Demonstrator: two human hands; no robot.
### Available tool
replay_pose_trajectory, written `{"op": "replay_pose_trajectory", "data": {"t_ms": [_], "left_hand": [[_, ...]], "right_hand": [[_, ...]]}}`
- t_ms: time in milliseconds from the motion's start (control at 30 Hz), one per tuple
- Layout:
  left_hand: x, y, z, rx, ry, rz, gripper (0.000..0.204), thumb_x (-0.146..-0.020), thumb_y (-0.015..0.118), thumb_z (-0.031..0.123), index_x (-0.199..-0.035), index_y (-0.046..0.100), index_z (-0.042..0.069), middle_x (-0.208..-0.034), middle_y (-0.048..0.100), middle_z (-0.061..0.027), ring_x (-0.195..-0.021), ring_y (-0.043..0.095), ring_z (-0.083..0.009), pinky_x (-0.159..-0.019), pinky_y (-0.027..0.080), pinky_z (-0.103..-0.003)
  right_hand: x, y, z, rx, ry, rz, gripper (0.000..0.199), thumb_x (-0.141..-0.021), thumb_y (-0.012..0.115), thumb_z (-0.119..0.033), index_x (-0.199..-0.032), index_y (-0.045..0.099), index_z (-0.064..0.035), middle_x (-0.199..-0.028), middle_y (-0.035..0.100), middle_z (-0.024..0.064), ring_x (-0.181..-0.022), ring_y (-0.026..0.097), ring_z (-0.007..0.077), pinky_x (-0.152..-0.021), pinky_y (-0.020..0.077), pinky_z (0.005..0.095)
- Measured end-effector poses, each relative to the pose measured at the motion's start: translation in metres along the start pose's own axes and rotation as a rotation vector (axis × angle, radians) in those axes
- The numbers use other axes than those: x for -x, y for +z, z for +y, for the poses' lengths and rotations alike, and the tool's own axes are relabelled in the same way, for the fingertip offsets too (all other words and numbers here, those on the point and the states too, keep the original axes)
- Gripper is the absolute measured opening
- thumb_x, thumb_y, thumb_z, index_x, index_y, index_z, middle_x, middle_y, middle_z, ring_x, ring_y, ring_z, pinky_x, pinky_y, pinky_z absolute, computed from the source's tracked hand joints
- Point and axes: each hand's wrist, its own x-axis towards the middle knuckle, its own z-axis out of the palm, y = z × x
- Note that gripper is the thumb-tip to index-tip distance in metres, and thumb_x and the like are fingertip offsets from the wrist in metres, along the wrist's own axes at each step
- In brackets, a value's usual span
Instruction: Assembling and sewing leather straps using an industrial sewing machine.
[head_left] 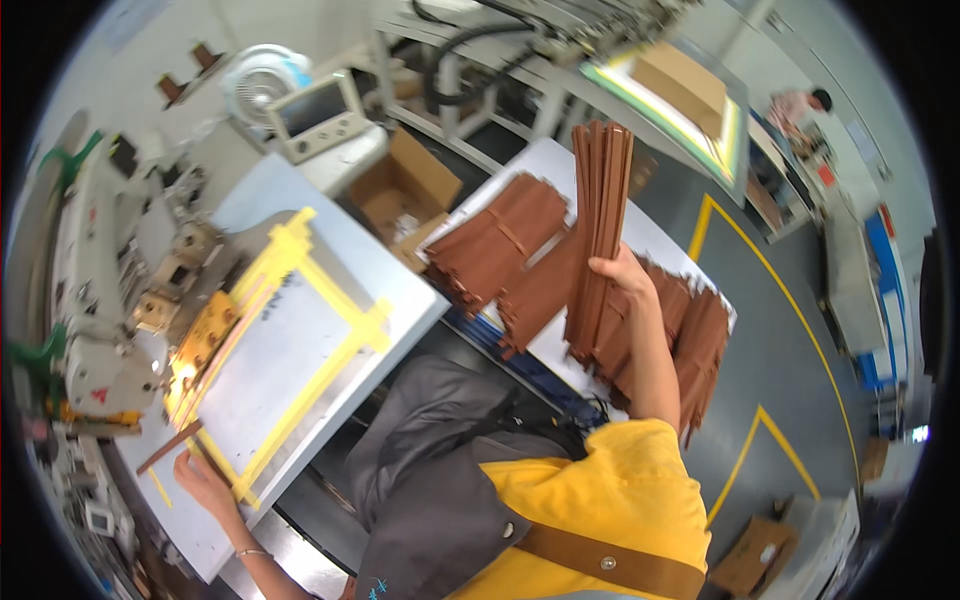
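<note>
Raised over the white table, my right hand [627, 272] is closed round a bundle of long brown strips, leather-like [602, 190], standing nearly upright. Below and beside it lie piles of similar brown strips [510, 235], some tied across the middle. Far to the left, my left hand [207, 487] rests at the near end of a sewing machine's worktop [395, 345], its fingers stretched out. A single brown strip [168, 448] lies close to the fingertips; whether they touch it I cannot tell. Yellow tape [300, 425] frames a plate beside the hand.
The sewing machine [105, 330] stands along the left, its lamp lit near the brass-coloured clamp [205, 335]. Behind are a control screen [318, 115], a fan [262, 85] and an open cardboard box [405, 185]. Another person [795, 112] sits at the far right. Yellow lines mark the floor.
</note>
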Motion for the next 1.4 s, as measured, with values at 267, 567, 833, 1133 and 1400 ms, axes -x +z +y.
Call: {"op": "replay_pose_trajectory", "data": {"t_ms": [267, 567, 833, 1133, 1400], "left_hand": [[0.015, -0.037, 0.13, 0.425, -0.045, -0.137, 0.038, -0.086, 0.06, 0.006, -0.122, 0.049, 0.0, -0.12, 0.053, -0.0163, -0.109, 0.054, -0.0294, -0.093, 0.043, -0.038], [-0.013, -0.066, 0.219, 1.117, -0.009, -0.202, 0.088, -0.071, 0.082, 0.021, -0.141, 0.031, 0.003, -0.142, 0.044, -0.0146, -0.131, 0.043, -0.0259, -0.108, 0.035, -0.039], [-0.059, -0.084, 0.251, 1.446, -0.091, 0.002, 0.05, -0.067, 0.082, 0.012, -0.111, 0.062, 0.001, -0.104, 0.067, -0.0062, -0.095, 0.063, -0.0143, -0.086, 0.05, -0.03], [-0.078, -0.069, 0.231, 1.477, 0.03, -0.078, 0.034, -0.074, 0.075, 0.006, -0.103, 0.058, 0.001, -0.093, 0.064, -0.0067, -0.087, 0.063, -0.0172, -0.079, 0.052, -0.032], [-0.094, -0.083, 0.236, 1.425, 0.069, -0.028, 0.032, -0.073, 0.074, 0.004, -0.101, 0.061, 0.001, -0.089, 0.067, -0.0063, -0.083, 0.064, -0.0144, -0.076, 0.053, -0.03]], "right_hand": [[-0.04, 0.159, -0.107, 0.494, -0.221, -0.776, 0.065, -0.063, 0.075, -0.005, -0.123, 0.053, 0.0032, -0.111, 0.061, 0.0054, -0.1, 0.054, 0.013, -0.092, 0.0438, 0.0288], [-0.04, 0.348, -0.156, 0.824, -0.454, -1.358, 0.066, -0.062, 0.077, -0.019, -0.12, 0.055, 0.003, -0.101, 0.066, 0.0147, -0.091, 0.062, 0.0179, -0.084, 0.0482, 0.0312], [0.005, 0.441, -0.12, 0.319, -0.285, -1.453, 0.052, -0.068, 0.074, -0.006, -0.117, 0.057, -0.0024, -0.101, 0.065, 0.0031, -0.091, 0.06, 0.0134, -0.082, 0.0493, 0.0282], [0.008, 0.453, -0.108, 0.364, -0.561, -1.287, 0.063, -0.064, 0.086, -0.013, -0.119, 0.057, -0.0018, -0.108, 0.066, 0.0083, -0.096, 0.061, 0.015, -0.084, 0.0493, 0.0306], [-0.02, 0.418, -0.139, 0.177, -0.571, -1.074, 0.079, -0.061, 0.089, -0.016, -0.129, 0.052, -0.0035, -0.116, 0.061, 0.0059, -0.102, 0.058, 0.0132, -0.082, 0.0497, 0.0285]]}}
